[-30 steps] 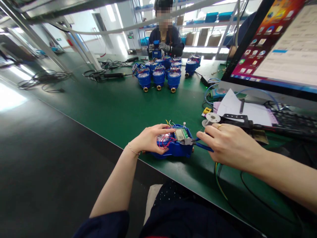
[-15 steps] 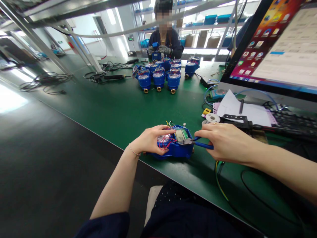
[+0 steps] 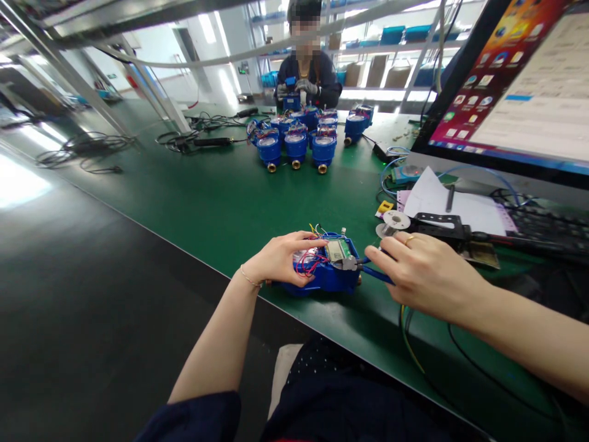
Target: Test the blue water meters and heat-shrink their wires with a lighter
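In the head view, the open blue meter (image 3: 324,267) lies on the green table (image 3: 207,196), close to the table's near edge. The left hand (image 3: 278,261) rests on the left side of the meter, its fingers curled over the top where the red wires (image 3: 307,264) are, so it grasps the meter body. The right hand (image 3: 426,273) is just right of the meter and is closed around the blue handles of the pliers (image 3: 356,265); the metal tip of the pliers touches the top of the meter beside the small green board (image 3: 337,248).

Behind the meter, well apart, a group of blue meters (image 3: 297,138) stands on the table. Behind this group sits another person (image 3: 308,70) with gloved hands on one more meter. To the right of the open meter are white papers (image 3: 444,199), a keyboard (image 3: 540,224) and a monitor (image 3: 510,86).
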